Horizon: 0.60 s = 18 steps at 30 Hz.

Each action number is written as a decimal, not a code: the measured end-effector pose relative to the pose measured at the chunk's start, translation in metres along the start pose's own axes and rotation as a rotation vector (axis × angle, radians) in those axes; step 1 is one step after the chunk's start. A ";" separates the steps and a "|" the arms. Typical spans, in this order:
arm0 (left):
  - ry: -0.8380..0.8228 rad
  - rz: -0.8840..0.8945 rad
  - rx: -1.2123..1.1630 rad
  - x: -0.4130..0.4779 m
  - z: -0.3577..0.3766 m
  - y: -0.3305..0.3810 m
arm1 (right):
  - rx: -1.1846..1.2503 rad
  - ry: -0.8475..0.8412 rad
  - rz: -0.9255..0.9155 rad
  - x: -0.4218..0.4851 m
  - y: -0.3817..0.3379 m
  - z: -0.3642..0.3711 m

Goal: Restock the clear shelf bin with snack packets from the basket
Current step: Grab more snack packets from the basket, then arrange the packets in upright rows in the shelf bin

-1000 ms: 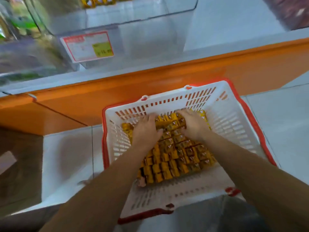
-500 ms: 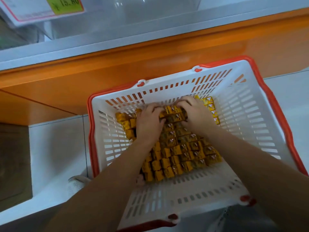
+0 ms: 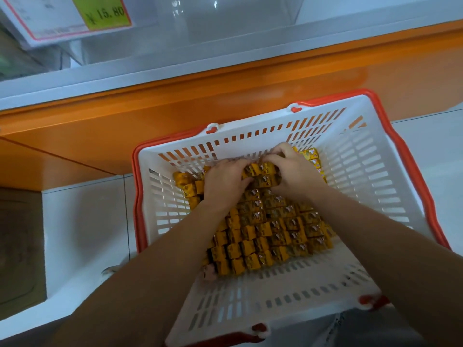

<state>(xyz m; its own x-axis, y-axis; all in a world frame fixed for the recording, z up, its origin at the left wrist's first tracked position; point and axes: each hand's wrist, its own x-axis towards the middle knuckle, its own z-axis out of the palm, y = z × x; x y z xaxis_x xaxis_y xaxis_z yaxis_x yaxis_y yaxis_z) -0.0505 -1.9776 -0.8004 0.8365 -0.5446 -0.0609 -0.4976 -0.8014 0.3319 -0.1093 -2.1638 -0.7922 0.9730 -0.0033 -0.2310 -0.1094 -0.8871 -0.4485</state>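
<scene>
A white slotted basket (image 3: 360,171) with a red rim sits on the floor below me, its bottom covered with several small yellow snack packets (image 3: 273,229). Both hands are down inside it at the far end. My left hand (image 3: 225,182) and my right hand (image 3: 294,171) curl around the same cluster of packets (image 3: 261,175) from either side, fingers closed on it. The clear shelf bin (image 3: 225,28) is above, at the top of the view, and looks see-through with nothing visible inside.
An orange shelf front (image 3: 175,116) and a grey ledge (image 3: 150,76) run between the basket and the bin. A price tag reading 15.80 (image 3: 75,16) hangs at the top left. Pale floor tiles (image 3: 85,229) lie to the left.
The view has tilted down, so the basket fills more of the frame and the bin has slid to the top edge. Both hands have drawn closer together around the far packets.
</scene>
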 end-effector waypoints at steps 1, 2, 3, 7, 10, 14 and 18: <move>0.010 -0.002 -0.018 0.001 -0.005 0.001 | 0.020 -0.014 0.004 -0.002 -0.002 -0.009; 0.004 -0.020 -0.047 0.002 -0.013 0.004 | 0.035 -0.035 0.008 -0.004 -0.004 -0.019; -0.021 -0.050 -0.091 0.004 -0.021 0.006 | 0.075 -0.066 0.018 -0.006 -0.007 -0.031; -0.155 -0.159 -0.348 0.011 -0.071 0.017 | 0.566 -0.228 0.069 -0.019 -0.028 -0.089; -0.207 -0.238 -0.597 0.008 -0.123 0.025 | 0.865 -0.211 0.202 -0.034 -0.051 -0.126; -0.252 -0.281 -0.783 -0.009 -0.209 0.043 | 1.316 -0.189 0.349 -0.063 -0.106 -0.177; -0.302 -0.231 -1.019 -0.048 -0.288 0.064 | 1.468 -0.147 0.306 -0.100 -0.156 -0.217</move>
<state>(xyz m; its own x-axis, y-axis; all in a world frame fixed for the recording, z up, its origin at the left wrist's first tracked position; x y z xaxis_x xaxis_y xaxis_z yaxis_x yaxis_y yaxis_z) -0.0562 -1.9314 -0.5055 0.7251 -0.5569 -0.4052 0.2056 -0.3865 0.8991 -0.1450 -2.1256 -0.5122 0.8568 0.0263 -0.5149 -0.4857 0.3763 -0.7890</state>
